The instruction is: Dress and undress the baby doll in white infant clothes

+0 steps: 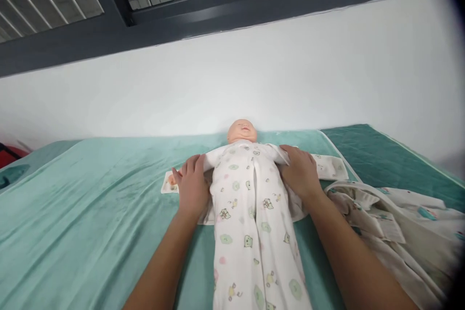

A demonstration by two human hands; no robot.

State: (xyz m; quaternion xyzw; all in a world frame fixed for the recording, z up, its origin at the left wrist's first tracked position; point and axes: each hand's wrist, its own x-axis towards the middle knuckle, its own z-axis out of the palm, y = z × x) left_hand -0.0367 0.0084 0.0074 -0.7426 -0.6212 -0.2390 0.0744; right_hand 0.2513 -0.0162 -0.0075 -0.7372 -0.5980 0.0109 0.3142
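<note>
A baby doll (pixel 242 131) lies on its back, head toward the wall, its body covered by a white long-legged romper (pixel 254 213) printed with small animals and green patches. My left hand (pixel 192 184) is closed around the doll's sleeved arm on the left; the doll's small hand pokes out by my fingertips. On the other side, my right hand (pixel 300 169) is closed over the opposite sleeve near the shoulder. Beneath the doll, a second printed garment (pixel 332 167) lies spread, its sleeve ends showing at both sides. My thumbs are mostly hidden.
A light green sheet (pixel 109 203) covers the surface, with darker green cloth (pixel 385 150) at the right. Crumpled white printed baby clothes (pixel 399 232) lie beside my right forearm. Behind stands a white wall (pixel 181 92) under a dark window frame (pixel 218 9). Something red (pixel 10 155) sits at far left.
</note>
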